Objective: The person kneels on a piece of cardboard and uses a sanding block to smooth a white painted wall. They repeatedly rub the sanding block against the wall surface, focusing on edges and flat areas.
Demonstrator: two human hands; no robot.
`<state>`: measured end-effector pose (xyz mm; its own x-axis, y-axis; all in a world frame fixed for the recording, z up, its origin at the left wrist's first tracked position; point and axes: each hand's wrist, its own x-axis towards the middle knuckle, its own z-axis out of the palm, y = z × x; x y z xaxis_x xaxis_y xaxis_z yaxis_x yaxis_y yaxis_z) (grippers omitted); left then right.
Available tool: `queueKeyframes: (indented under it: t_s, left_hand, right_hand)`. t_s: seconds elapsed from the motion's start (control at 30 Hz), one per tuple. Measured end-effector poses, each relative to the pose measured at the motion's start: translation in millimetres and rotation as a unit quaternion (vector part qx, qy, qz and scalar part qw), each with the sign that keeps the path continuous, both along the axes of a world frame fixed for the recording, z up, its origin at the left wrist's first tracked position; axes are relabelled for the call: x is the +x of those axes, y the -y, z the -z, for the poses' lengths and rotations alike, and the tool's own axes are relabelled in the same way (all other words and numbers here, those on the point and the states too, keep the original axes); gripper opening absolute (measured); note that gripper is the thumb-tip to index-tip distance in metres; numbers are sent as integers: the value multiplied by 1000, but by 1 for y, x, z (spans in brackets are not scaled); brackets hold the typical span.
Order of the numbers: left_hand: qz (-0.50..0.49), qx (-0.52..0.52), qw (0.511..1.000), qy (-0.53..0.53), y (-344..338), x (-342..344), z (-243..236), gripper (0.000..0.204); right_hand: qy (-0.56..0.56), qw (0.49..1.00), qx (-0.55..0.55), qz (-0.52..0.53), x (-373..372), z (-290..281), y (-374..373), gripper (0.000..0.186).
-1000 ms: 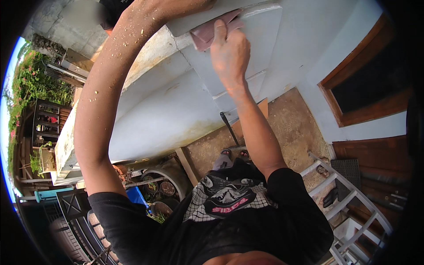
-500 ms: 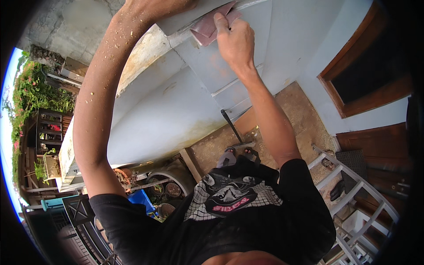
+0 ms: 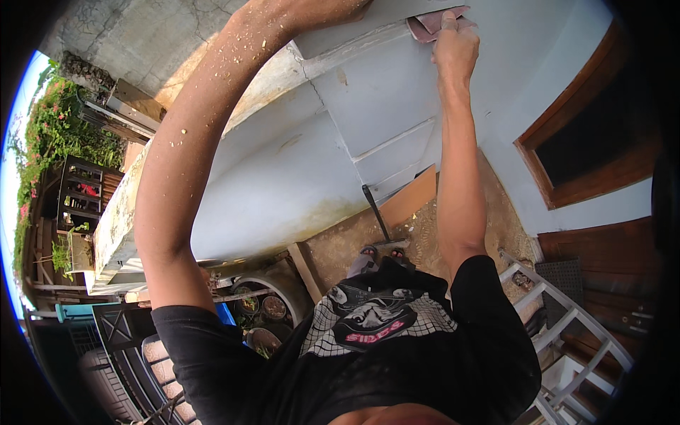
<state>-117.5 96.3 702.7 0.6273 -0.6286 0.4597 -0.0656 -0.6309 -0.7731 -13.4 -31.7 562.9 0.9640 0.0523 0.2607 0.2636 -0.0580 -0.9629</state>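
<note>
My right hand [image 3: 455, 55] grips a folded, reddish-brown piece of sandpaper [image 3: 427, 25], thumb on top. The sandpaper lies against the pale grey wall surface [image 3: 394, 83], beside a raised ledge edge [image 3: 354, 48]. My left hand [image 3: 329, 10] reaches up to the top edge of the picture, at the grey panel above the ledge; its fingers are cut off or hidden there. Pale flakes and dust cling to my left forearm [image 3: 202, 117].
A thin crack [image 3: 312, 83] runs down the wall. Below stand a broom [image 3: 377, 212] and a brown board [image 3: 411, 198]. An aluminium ladder [image 3: 559, 329] is at right, under a wood-framed window [image 3: 567, 127]. Potted plants [image 3: 273, 307] sit lower left.
My right hand has slid the sandpaper up and to the right along the wall. The left arm also sits further right, and the whole view has shifted slightly.
</note>
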Motion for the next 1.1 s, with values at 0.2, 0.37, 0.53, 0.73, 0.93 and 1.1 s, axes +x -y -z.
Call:
queueKeyframes:
  t_s: [0.2, 0.37, 0.53, 0.73, 0.93, 1.1]
  left_hand:
    - [38, 4, 999, 23, -10, -18, -6, 30]
    - [59, -14, 998, 18, -8, -1, 1, 20]
    - [76, -23, 997, 23, 0, 19, 14, 19]
    - [96, -50, 994, 16, 16, 29, 17, 20]
    - [130, -56, 990, 0, 31, 45, 16, 20]
    - [109, -57, 992, -21, 49, 54, 10, 21]
  right_hand:
    - [162, 983, -1, -91, -136, 30, -48, 55]
    - [-55, 963, -23, -262, -87, 22, 4, 50]
    - [-84, 969, 101, -211, -50, 37, 24, 47]
    - [-49, 987, 132, -77, -14, 18, -1, 45]
    - [19, 998, -13, -56, -78, 46, -13, 50]
    - [-63, 994, 87, 6, 27, 17, 33, 48]
